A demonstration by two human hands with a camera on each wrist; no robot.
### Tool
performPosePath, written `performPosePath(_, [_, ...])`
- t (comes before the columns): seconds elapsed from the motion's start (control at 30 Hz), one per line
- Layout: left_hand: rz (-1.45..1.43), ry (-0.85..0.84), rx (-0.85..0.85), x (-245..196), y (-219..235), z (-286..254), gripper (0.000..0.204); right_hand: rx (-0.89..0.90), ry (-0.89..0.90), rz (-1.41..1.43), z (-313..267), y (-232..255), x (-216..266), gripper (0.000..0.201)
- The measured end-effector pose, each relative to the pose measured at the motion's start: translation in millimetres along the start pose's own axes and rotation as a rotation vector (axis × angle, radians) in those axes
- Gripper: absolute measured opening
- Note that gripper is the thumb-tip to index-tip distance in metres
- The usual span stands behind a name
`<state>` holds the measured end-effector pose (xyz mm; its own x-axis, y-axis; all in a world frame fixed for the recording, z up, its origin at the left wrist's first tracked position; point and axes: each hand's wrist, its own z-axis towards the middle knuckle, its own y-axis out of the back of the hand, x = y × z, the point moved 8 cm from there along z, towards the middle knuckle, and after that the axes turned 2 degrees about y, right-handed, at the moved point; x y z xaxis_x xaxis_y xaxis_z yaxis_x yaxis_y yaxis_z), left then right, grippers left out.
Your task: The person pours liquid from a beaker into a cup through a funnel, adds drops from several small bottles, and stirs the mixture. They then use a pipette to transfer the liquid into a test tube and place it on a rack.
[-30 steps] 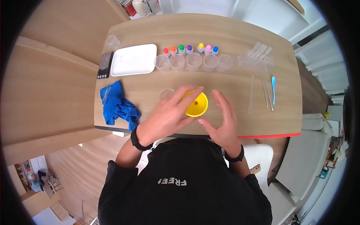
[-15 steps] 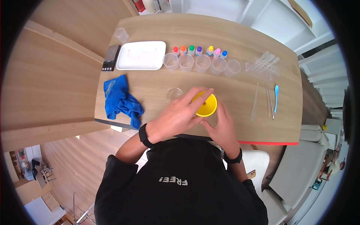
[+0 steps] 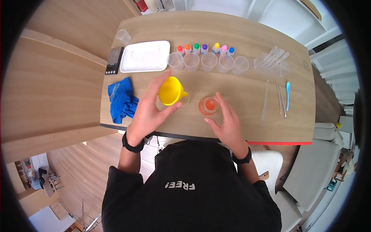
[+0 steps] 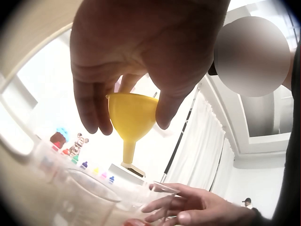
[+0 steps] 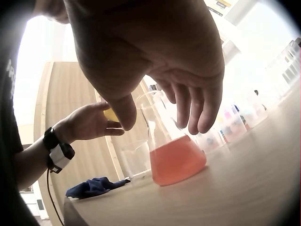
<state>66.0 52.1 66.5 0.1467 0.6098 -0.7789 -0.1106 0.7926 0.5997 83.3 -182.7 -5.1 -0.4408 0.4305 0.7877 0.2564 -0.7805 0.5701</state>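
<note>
My left hand (image 3: 148,112) holds a yellow funnel (image 3: 170,91) by its rim, thumb on one side and fingers on the other. The left wrist view shows the funnel (image 4: 130,113) upright, spout down. Below it on the table stands a clear beaker (image 4: 87,193), mostly covered by the funnel in the head view. To the right, a conical flask (image 5: 176,162) with orange-red liquid rests on the table, its mouth uncovered. Around the flask's neck, with a gap, my right hand (image 3: 230,127) spreads its thumb and loosely bent fingers.
A row of clear plastic cups (image 3: 209,62) stands before several colour bottles (image 3: 196,48). Left are a white tray (image 3: 145,57), a black scale (image 3: 114,60) and a blue cloth (image 3: 123,101). Right lie plastic droppers (image 3: 272,62), thin rods (image 3: 265,100) and a blue spoon (image 3: 288,96).
The funnel has come off the flask, carried left by my left hand to above the beaker. The flask's mouth now shows. My right hand stays beside the flask.
</note>
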Motion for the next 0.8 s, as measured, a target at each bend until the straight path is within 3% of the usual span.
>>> performPosePath(0.27, [0.029,0.099,-0.070,25.4,26.9,-7.6,0.080,-0.012,0.000,0.005,-9.5,8.2,-1.2,0.079])
performPosePath(0.4, [0.141,-0.052,0.074,4.1,-3.6,-3.5,0.075,0.001,-0.033,-0.026,-10.3,10.8,-1.4,0.078])
performPosePath(0.6, [0.211,-0.005,0.173,19.0,-39.3,-2.9,0.078,0.011,-0.024,-0.053,-3.4,7.1,0.4,0.079])
performPosePath(0.8, [0.198,0.014,0.199,20.6,-47.6,-1.1,0.079,0.041,-0.036,-0.033,-0.1,5.9,1.4,0.080])
